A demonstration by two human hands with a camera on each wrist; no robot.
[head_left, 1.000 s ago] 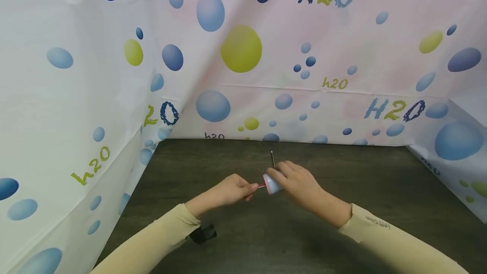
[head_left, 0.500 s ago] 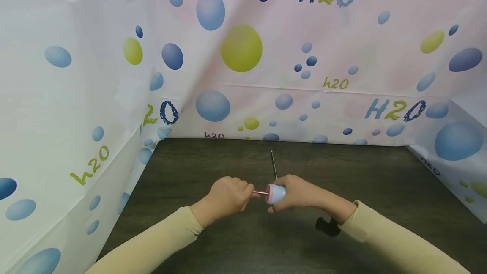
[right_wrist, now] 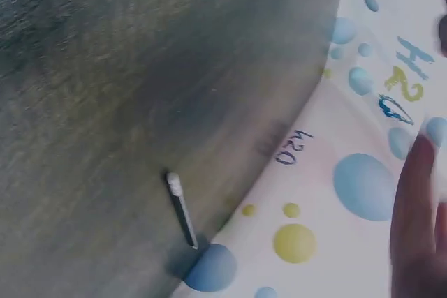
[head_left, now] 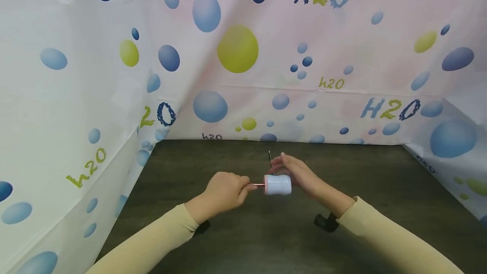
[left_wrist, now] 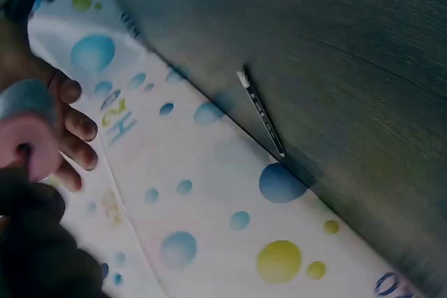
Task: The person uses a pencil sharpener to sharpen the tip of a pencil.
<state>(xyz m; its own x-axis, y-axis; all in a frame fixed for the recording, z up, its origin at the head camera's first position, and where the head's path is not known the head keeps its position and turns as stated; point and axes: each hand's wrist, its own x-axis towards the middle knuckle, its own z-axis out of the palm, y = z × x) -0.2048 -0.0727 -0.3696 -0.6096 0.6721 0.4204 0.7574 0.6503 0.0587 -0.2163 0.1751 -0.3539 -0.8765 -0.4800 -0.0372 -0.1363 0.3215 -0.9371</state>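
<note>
My left hand (head_left: 227, 189) pinches a thin pink pencil (head_left: 259, 184) between thumb and fingers. The pencil's far end sits in the hole of a pencil sharpener (head_left: 278, 184), a white-blue barrel with a pink end face. That pink face, with its dark hole, shows at the left of the left wrist view, where the sharpener (left_wrist: 29, 141) looks blurred. Fingers extended and spread, my right hand (head_left: 300, 176) is beside the sharpener's far end; whether its palm touches the barrel I cannot tell. Only some fingers of the right hand (right_wrist: 415, 221) appear in the right wrist view.
A dark pencil (left_wrist: 262, 113) with a white eraser end lies on the dark wooden table (head_left: 243, 240), beyond the hands. Patterned white sheets (head_left: 243, 75) stand along the table's back and sides.
My right hand has loosened its grip round the sharpener and its fingers have lifted and spread. The left hand keeps hold of the pink pencil, with the sharpener on its end.
</note>
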